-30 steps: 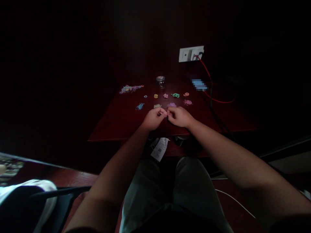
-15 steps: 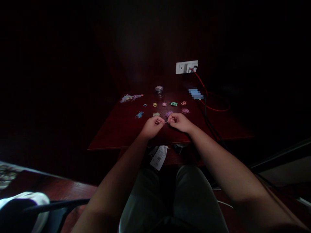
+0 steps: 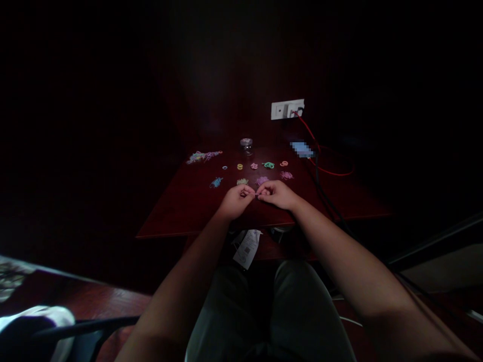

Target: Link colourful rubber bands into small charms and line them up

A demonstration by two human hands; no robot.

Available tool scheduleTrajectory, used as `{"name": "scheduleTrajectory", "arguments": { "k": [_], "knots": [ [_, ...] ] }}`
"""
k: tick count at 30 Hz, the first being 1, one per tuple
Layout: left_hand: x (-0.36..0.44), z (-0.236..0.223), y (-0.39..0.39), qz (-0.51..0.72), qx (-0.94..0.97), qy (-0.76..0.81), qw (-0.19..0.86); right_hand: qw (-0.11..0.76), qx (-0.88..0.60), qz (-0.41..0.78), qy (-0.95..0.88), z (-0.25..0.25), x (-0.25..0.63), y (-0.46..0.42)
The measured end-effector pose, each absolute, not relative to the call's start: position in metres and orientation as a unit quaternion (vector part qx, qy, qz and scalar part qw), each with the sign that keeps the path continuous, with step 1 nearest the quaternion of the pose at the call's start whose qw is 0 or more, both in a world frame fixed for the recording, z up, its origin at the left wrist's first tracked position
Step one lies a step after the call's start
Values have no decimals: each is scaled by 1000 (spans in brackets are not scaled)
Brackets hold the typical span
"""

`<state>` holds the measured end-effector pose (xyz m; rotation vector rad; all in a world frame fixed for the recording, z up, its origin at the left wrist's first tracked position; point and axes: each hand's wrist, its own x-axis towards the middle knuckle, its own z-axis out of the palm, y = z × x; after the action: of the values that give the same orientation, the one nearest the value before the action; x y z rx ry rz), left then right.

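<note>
My left hand (image 3: 238,200) and my right hand (image 3: 276,195) meet fingertip to fingertip above the near part of the dark red table (image 3: 181,213). Both are pinched on one small elastic band (image 3: 256,194), pale pinkish purple, mostly hidden by the fingers. Just beyond the hands lie little heaps of elastic bands: blue (image 3: 216,182), pale yellow-green (image 3: 242,181), purple (image 3: 261,180) and pink (image 3: 287,175). Behind them is a row of thicker hair ties: a single pale blue ring (image 3: 225,167), yellow (image 3: 240,166), pink (image 3: 254,166), green (image 3: 268,165) and orange (image 3: 284,164).
A mixed heap of bands (image 3: 202,157) lies at the back left. Near the wall stands a clear lidded jar (image 3: 246,146). A phone (image 3: 302,149), blurred, has a red cable (image 3: 310,131) running to a charger in the wall socket (image 3: 287,109). A printed paper (image 3: 247,250) shows below the table edge.
My hands have come closer together, so the band that was stretched between them shows much less. The camera view has tilted slightly; the heaps and rings on the table stay put.
</note>
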<state>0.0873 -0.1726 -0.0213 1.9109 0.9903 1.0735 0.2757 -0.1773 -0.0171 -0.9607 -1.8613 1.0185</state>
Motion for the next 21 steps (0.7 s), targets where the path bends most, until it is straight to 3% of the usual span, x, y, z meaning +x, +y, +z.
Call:
{"name": "scheduleTrajectory", "arguments": {
  "k": [21],
  "knots": [
    [85,-23,-173,407,737,405,357,460,-391,415,-680,-16,280,-177]
  ]
}}
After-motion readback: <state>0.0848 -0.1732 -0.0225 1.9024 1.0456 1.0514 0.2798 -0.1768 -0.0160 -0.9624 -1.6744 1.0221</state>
